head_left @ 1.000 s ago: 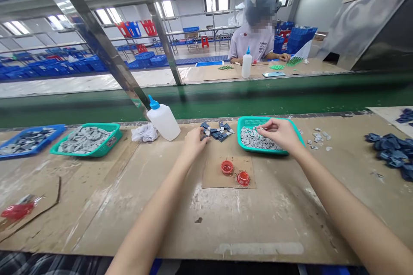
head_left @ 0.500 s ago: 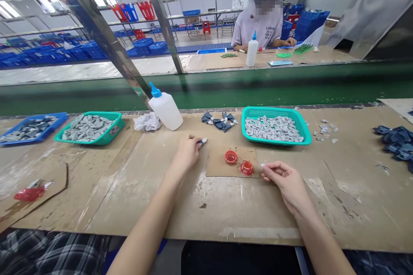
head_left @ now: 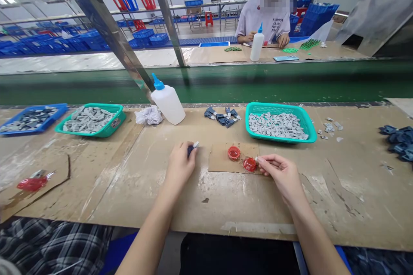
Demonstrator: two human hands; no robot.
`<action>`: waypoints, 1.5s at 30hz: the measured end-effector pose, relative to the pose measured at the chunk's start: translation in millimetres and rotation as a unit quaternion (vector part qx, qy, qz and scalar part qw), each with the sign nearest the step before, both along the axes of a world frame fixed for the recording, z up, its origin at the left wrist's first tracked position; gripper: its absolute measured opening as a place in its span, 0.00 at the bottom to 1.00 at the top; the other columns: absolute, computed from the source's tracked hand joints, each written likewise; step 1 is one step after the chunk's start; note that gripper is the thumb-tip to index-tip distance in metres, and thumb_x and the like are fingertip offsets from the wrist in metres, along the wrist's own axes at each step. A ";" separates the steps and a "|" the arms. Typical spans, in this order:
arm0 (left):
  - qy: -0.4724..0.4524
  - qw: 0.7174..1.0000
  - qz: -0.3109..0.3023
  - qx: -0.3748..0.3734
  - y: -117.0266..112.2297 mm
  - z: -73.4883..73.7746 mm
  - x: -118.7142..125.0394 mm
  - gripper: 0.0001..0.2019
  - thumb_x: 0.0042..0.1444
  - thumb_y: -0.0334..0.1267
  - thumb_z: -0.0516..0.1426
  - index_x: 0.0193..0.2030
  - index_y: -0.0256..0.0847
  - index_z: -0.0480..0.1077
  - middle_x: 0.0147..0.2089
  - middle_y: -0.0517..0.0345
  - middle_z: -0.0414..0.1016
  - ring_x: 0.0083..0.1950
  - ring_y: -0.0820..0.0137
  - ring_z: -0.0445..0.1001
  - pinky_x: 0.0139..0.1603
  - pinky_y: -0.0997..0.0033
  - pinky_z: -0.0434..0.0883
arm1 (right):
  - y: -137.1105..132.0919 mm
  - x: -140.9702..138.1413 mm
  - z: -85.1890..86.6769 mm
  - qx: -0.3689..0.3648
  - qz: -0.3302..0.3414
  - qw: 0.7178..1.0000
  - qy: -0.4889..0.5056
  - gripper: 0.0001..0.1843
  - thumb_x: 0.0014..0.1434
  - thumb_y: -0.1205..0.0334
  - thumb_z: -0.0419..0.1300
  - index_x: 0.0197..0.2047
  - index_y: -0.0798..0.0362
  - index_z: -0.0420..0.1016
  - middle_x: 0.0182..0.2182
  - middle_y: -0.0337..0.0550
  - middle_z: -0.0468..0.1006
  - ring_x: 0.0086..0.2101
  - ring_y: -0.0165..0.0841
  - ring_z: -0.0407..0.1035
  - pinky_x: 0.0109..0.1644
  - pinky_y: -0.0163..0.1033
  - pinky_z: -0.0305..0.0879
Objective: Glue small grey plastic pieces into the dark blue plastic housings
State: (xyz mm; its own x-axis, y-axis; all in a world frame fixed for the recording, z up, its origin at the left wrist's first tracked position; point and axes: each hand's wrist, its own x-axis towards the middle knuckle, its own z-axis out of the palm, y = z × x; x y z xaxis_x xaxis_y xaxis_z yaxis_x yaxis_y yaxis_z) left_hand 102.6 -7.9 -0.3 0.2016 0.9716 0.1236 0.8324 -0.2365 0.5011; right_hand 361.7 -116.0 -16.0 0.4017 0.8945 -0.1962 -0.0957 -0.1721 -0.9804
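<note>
My left hand point(head_left: 180, 166) pinches a small dark blue piece point(head_left: 191, 149) with a pale tip, just left of a cardboard square point(head_left: 220, 160). My right hand point(head_left: 280, 175) holds a tiny pale grey piece point(head_left: 257, 159) between its fingertips, right beside the nearer of two red caps point(head_left: 249, 164). The other red cap point(head_left: 234, 152) sits on the same cardboard. Both caps look wet and glossy inside. Above them lies a small group of dark blue pieces point(head_left: 222, 116), and a teal basket point(head_left: 280, 134) full of pale grey pieces stands to their right.
A glue bottle point(head_left: 168, 104) and crumpled tissue point(head_left: 149, 116) stand left of the blue pieces. Further left are a teal tray point(head_left: 111, 128) and a blue tray point(head_left: 32, 125). Red-handled pliers point(head_left: 32, 184) lie at left. A co-worker point(head_left: 261, 21) sits beyond a green conveyor belt point(head_left: 206, 84).
My right hand has come from the teal basket to the nearer red cap, holding a small piece. My left hand has drawn back from the blue pieces, holding one. The view has tilted upward.
</note>
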 end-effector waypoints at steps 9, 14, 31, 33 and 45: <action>-0.616 0.735 0.117 -0.259 -42.0 19.7 11.8 0.14 0.60 0.40 0.57 0.50 0.37 0.72 0.55 0.45 0.75 0.49 0.66 0.76 0.45 0.71 0.74 | -1.5 -1.8 -2.7 -0.007 0.008 0.999 -0.030 0.17 0.46 0.49 0.70 0.30 0.54 0.78 0.26 0.47 0.81 0.26 0.35 0.73 0.28 0.37 0.67; -0.648 0.687 0.120 -0.304 -54.7 19.1 24.5 0.11 0.58 0.37 0.60 0.46 0.37 0.75 0.49 0.50 0.77 0.45 0.71 0.77 0.47 0.76 0.75 | -1.5 -5.2 -5.1 0.005 0.014 0.999 -0.040 0.16 0.47 0.49 0.69 0.30 0.53 0.76 0.27 0.46 0.81 0.27 0.35 0.73 0.31 0.38 0.68; -0.654 0.711 0.059 -0.252 -91.1 12.1 68.4 0.16 0.45 0.38 0.69 0.42 0.37 0.76 0.41 0.49 0.81 0.45 0.62 0.79 0.47 0.66 0.75 | -20.6 -8.8 35.1 0.052 0.013 0.997 -0.062 0.12 0.51 0.50 0.67 0.30 0.50 0.76 0.27 0.44 0.79 0.28 0.37 0.73 0.29 0.39 0.69; -0.648 0.722 0.049 -0.238 -96.0 13.7 76.6 0.15 0.44 0.36 0.69 0.40 0.37 0.77 0.40 0.49 0.81 0.44 0.62 0.80 0.48 0.65 0.76 | -25.7 -14.4 47.0 0.064 0.029 0.996 -0.060 0.11 0.52 0.52 0.67 0.30 0.50 0.76 0.28 0.44 0.79 0.30 0.38 0.74 0.32 0.40 0.71; -0.639 0.738 0.002 -0.215 -102.9 26.3 90.7 0.12 0.44 0.31 0.68 0.39 0.42 0.80 0.39 0.52 0.82 0.43 0.60 0.81 0.47 0.63 0.78 | -29.5 -21.6 57.4 0.039 0.124 0.991 -0.041 0.11 0.52 0.51 0.66 0.29 0.50 0.76 0.28 0.43 0.78 0.30 0.36 0.73 0.34 0.39 0.69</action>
